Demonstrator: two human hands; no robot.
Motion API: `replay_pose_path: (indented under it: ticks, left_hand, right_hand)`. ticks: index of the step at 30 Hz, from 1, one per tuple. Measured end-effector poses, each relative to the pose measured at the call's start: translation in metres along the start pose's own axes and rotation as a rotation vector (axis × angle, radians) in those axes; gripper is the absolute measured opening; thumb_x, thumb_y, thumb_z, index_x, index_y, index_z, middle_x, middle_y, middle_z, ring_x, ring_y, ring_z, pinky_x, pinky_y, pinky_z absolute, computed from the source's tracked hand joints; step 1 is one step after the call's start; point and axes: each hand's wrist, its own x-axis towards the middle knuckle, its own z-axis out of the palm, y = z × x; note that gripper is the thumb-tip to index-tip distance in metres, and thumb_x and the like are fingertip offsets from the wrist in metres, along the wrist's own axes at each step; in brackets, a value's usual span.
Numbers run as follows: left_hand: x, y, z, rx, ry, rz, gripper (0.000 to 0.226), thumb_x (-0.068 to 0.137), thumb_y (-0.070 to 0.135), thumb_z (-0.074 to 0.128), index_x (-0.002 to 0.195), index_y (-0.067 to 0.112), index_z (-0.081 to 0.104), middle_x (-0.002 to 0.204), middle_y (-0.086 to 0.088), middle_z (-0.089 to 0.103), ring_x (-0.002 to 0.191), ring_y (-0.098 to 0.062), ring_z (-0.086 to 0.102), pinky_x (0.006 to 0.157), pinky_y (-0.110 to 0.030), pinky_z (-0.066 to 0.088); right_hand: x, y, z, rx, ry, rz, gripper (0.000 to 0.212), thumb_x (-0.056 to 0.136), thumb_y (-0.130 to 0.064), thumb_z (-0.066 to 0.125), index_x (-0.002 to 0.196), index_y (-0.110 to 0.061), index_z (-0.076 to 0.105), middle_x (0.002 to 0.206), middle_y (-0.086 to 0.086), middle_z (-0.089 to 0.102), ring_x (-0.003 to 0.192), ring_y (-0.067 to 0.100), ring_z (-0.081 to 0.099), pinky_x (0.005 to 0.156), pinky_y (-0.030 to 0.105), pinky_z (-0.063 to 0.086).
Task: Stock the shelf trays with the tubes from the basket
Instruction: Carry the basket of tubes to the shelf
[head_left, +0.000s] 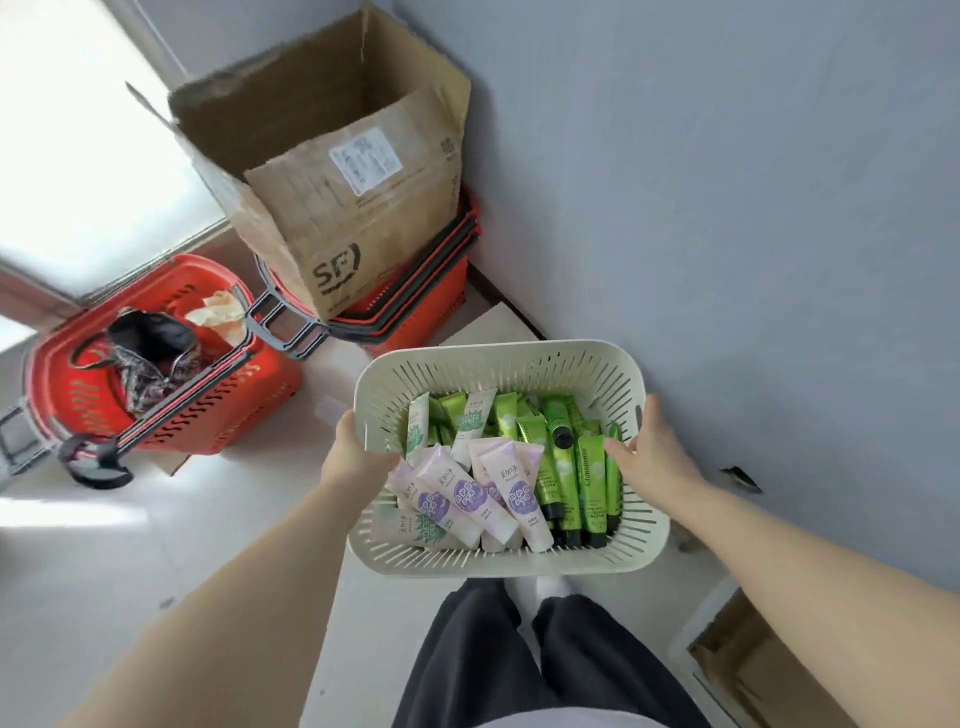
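Pale floor (130, 545) and grey wall (727, 208) are seen behind. One rim of the cream slotted basket (498, 349) is gripped by the left hand (358, 454), fingers curled; tubes (467, 493) heaped inside are judged light and slippery; the other rim is gripped likewise by the right hand (649, 457).

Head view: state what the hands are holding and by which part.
Both hands hold the cream basket by its rim: the left hand grips the left side, the right hand the right side, thumbs inside.
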Motion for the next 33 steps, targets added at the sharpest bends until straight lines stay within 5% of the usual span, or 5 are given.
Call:
replay_pose_path:
  ticks: [10, 16, 22, 27, 33]
  left_hand:
    - [-0.14, -0.148, -0.06, -0.298, 0.358, -0.265, 0.084, 0.08, 0.006, 0.072, 0.148, 0.026, 0.026, 0.123, -0.002, 0.056, 0.103, -0.029, 0.06, 0.088, -0.048, 0.054]
    - [-0.246, -0.242, -0.084, -0.472, 0.569, -0.452, 0.065, 0.081, 0.009, 0.07, 0.134, 0.024, 0.036, 0.091, 0.007, 0.053, 0.086, -0.021, 0.059, 0.065, -0.032, 0.049]
    - [-0.36, -0.364, -0.084, -0.683, 0.767, -0.614, 0.061, 0.078, 0.01, 0.071, 0.128, 0.024, 0.039, 0.101, -0.001, 0.056, 0.091, -0.025, 0.058, 0.071, -0.035, 0.05]
    - [-0.455, -0.474, -0.066, -0.909, 0.9, -0.691, 0.052, 0.077, 0.008, 0.071, 0.123, 0.013, 0.049, 0.102, -0.007, 0.059, 0.083, -0.024, 0.056, 0.061, -0.03, 0.043]
    - [-0.572, -0.598, -0.046, -1.04, 1.009, -0.856, 0.054, 0.07, 0.021, 0.072, 0.119, 0.021, 0.049, 0.102, -0.007, 0.063, 0.076, -0.024, 0.055, 0.056, -0.027, 0.044]
  right_hand:
    - [-0.051, -0.082, 0.059, -0.186, -0.258, -0.395, 0.069, 0.09, -0.036, 0.055, 0.143, -0.02, 0.014, 0.1, 0.011, 0.048, 0.092, 0.029, 0.054, 0.082, 0.049, 0.048]
    - [-0.134, -0.139, 0.109, -0.332, -0.391, -0.645, 0.076, 0.093, -0.033, 0.056, 0.149, -0.018, 0.006, 0.131, 0.02, 0.052, 0.114, 0.037, 0.054, 0.091, 0.044, 0.046]
    - [-0.265, -0.173, 0.174, -0.484, -0.581, -0.868, 0.076, 0.096, -0.031, 0.052, 0.151, -0.015, 0.002, 0.142, 0.02, 0.041, 0.124, 0.036, 0.047, 0.097, 0.043, 0.042]
    - [-0.388, -0.178, 0.242, -0.551, -0.708, -1.062, 0.053, 0.096, -0.023, 0.055, 0.139, -0.013, 0.026, 0.125, 0.015, 0.056, 0.104, 0.032, 0.058, 0.078, 0.035, 0.046]
    - [-0.54, -0.154, 0.343, -0.658, -0.858, -1.222, 0.05, 0.096, -0.03, 0.053, 0.136, -0.014, 0.028, 0.113, 0.015, 0.06, 0.085, 0.027, 0.055, 0.07, 0.036, 0.044]
